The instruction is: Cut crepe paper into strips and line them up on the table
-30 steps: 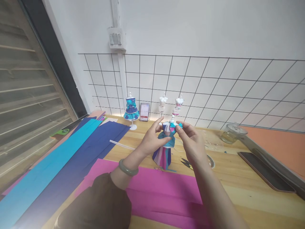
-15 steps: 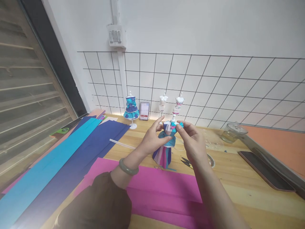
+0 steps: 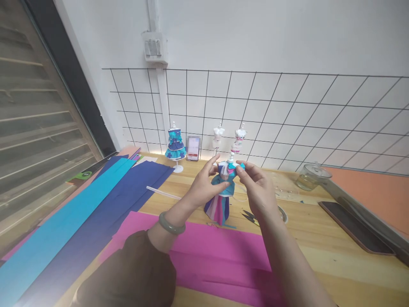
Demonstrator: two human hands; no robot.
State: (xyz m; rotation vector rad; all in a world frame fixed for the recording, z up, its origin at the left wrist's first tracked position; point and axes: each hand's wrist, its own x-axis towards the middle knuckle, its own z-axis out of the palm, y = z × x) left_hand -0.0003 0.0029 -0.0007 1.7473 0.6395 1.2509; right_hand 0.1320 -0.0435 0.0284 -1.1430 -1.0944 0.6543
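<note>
- The left hand [image 3: 204,185] is closed around the waist of a small dress-form mannequin [image 3: 223,192], thumb in front and fingers behind, a hold that seems meant to keep the figure upright and steady
- The right hand [image 3: 257,189] pinches a small teal paper piece [image 3: 240,166] between thumb and forefinger right at the figure's shoulder, pressed against the bodice, probably so it sits flush there
- The mannequin stands on the wooden table [image 3: 319,238] between the two hands, near the table's middle, wearing a teal top and a long skirt of pink, purple and white strips that reaches down to the far edge of the pink paper
- A green bangle [image 3: 171,224] sits on the left wrist, above a brown sleeve [image 3: 134,273]
- Small scissors [image 3: 251,216] lie on the table just beside the right wrist, close enough to pick up
- Sheets of pink paper [image 3: 220,256] lie in front of the person; dark blue paper [image 3: 128,200] and light blue paper [image 3: 60,234] stretch away to the left
- A thin white stick [image 3: 159,192] lies across the edge of the dark blue sheet
- Against the wire grid [image 3: 287,119] at the back stand three more mannequins: a dressed blue one [image 3: 175,147], a bare white one [image 3: 218,137] and a partly dressed one [image 3: 238,140]
- A glass jar [image 3: 311,177] and a dark phone [image 3: 354,232] lie well off to the right
</note>
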